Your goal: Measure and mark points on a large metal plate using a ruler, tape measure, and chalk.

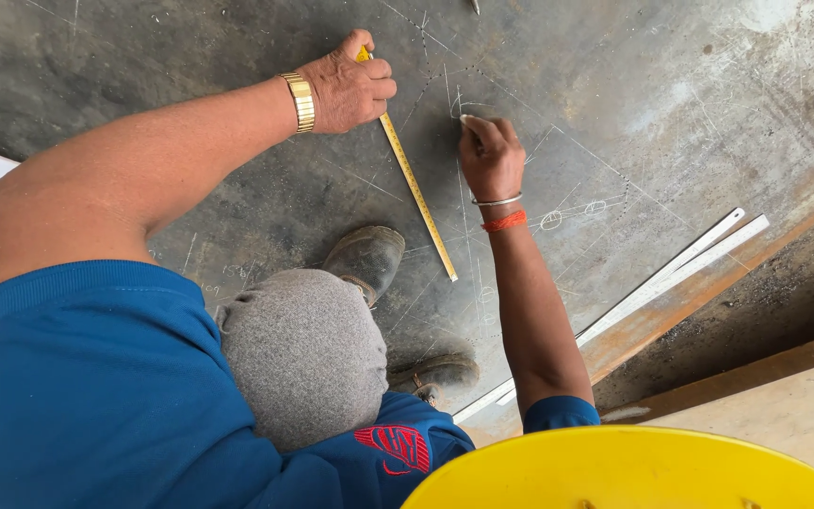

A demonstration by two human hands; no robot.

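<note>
Tape measure: a yellow blade is laid flat on the steel plate, running from about 11 o'clock down to 5 o'clock; its upper end is covered by the left hand, its lower end lies free near a boot.
Left hand: it is clenched over the top end of the tape measure and pressed onto the plate; a gold watch is worn on the wrist.
Chalk: a small white stick is pinched in the fingertips of the right hand, its tip set against the plate just at 3 o'clock of the tape.
Right hand: it is closed around the chalk, knuckles up; a metal bangle and an orange thread are worn at the wrist.
Chalk lines: thin white strokes, dotted curves and small ovals are drawn across the dark plate around both hands.
Boots: two worn boots are planted on the plate at 6 o'clock of the hands, beside a grey-clad knee.
Steel rulers: two long pale strips are lying at 4 o'clock, well apart from the right hand, near the plate's edge.
Helmet brim: a yellow rim is seen at the bottom edge.
</note>
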